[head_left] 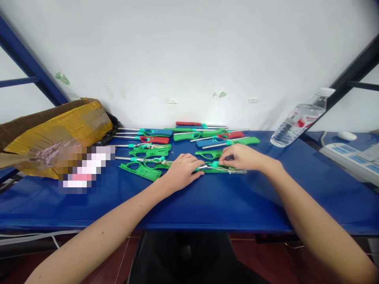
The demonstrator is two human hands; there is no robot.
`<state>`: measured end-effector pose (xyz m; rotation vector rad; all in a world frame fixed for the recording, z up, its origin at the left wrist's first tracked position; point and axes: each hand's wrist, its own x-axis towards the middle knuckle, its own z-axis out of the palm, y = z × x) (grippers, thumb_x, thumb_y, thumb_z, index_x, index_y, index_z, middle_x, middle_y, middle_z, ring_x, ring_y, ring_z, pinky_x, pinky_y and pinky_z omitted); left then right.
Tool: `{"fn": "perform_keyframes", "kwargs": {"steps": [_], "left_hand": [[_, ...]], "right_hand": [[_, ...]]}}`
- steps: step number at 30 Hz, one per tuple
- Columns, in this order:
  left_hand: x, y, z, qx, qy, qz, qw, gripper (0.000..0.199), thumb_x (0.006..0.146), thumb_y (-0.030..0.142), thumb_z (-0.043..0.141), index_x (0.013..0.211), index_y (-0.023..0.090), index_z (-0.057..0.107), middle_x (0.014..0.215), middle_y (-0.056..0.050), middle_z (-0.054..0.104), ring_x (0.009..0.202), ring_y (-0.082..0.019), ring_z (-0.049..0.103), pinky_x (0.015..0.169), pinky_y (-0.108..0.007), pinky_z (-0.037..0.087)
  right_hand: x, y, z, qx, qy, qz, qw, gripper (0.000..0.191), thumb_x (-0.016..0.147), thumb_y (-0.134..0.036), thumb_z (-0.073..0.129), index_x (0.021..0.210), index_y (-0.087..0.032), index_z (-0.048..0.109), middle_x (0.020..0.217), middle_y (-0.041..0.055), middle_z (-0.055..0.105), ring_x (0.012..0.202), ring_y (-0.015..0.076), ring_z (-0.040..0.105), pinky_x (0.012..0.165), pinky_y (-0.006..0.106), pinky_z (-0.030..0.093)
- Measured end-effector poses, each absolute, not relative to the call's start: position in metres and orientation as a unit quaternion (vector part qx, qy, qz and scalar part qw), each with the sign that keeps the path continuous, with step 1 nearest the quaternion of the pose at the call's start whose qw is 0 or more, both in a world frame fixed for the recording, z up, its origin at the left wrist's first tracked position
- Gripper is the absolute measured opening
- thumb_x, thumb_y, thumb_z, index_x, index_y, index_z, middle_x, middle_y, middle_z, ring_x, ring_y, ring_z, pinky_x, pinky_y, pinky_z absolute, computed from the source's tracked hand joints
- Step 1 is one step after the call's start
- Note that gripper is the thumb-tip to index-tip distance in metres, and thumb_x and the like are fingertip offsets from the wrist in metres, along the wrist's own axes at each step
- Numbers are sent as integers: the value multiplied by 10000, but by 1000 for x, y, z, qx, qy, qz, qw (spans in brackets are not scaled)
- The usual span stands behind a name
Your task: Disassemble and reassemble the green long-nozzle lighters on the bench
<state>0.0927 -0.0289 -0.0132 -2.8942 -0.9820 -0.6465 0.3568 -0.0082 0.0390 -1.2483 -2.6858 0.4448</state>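
On the blue table an opened green long-nose lighter (219, 170) lies with its inner parts and thin wires showing. My left hand (184, 170) is closed on its metal tube, thumb and fingers either side. My right hand (239, 157) pinches a small dark piece (229, 157) above the teal part of this lighter; what the piece is I cannot make out. Just behind my right hand rests a green half-shell (207, 154). To the left of my left hand are another opened lighter (154, 159) and a loose green handle shell (140, 172).
Several whole lighters in red, blue and green, among them a red lighter (154, 139), lie along the wall. A taped cardboard box (63, 122) stands at the left. At the right are a tilted water bottle (296, 122) and a white power strip (349, 157).
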Motion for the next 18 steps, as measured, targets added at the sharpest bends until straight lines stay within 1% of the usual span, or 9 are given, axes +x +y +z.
{"fn": "perform_keyframes", "kwargs": {"steps": [5,9,11,13,15,17,18], "left_hand": [[103,-27,-19,-915,-338,-218,10,252,948,347,614,1144,193,649,1045,-57,718,987,-222,634,868,-364,443],[104,-26,-16,-914,-343,-216,8,316,943,374,615,1196,183,625,1079,-78,705,1005,-235,622,882,-369,444],[97,-26,-11,-928,-314,-198,6,395,932,411,623,1249,177,595,1121,-95,682,1047,-246,603,900,-370,441],[86,-26,-3,-946,-279,-166,-3,397,927,421,628,1246,187,601,1118,-90,675,1036,-238,597,895,-357,440],[74,-25,4,-948,-281,-149,-2,402,917,409,644,1247,183,606,1119,-96,672,1047,-243,590,902,-361,438],[65,-23,11,-942,-305,-137,8,464,904,375,664,1306,164,566,1146,-115,665,1062,-252,588,919,-375,436],[61,-22,13,-940,-313,-131,12,472,895,374,676,1299,154,572,1149,-122,664,1071,-259,586,928,-382,434]], "right_hand": [[360,-5,37,-429,-893,125,59,171,824,-240,621,848,-224,789,870,37,764,716,191,668,644,296,475],[362,-2,36,-434,-892,113,63,165,814,-224,628,839,-227,791,870,34,763,739,199,671,666,305,485],[364,-2,38,-441,-888,119,62,157,806,-217,637,834,-225,791,865,36,767,746,204,678,675,306,488],[367,-1,40,-450,-881,130,58,151,805,-218,641,830,-222,790,843,34,771,733,206,685,671,305,490],[369,-2,42,-454,-878,143,56,148,807,-222,641,826,-221,787,826,29,774,717,205,691,660,301,492],[371,-2,43,-454,-877,147,57,151,816,-226,633,823,-221,783,820,24,775,710,200,693,654,297,493],[372,-2,43,-454,-877,143,60,155,823,-228,627,824,-221,782,819,23,775,711,199,693,656,297,493]]}}
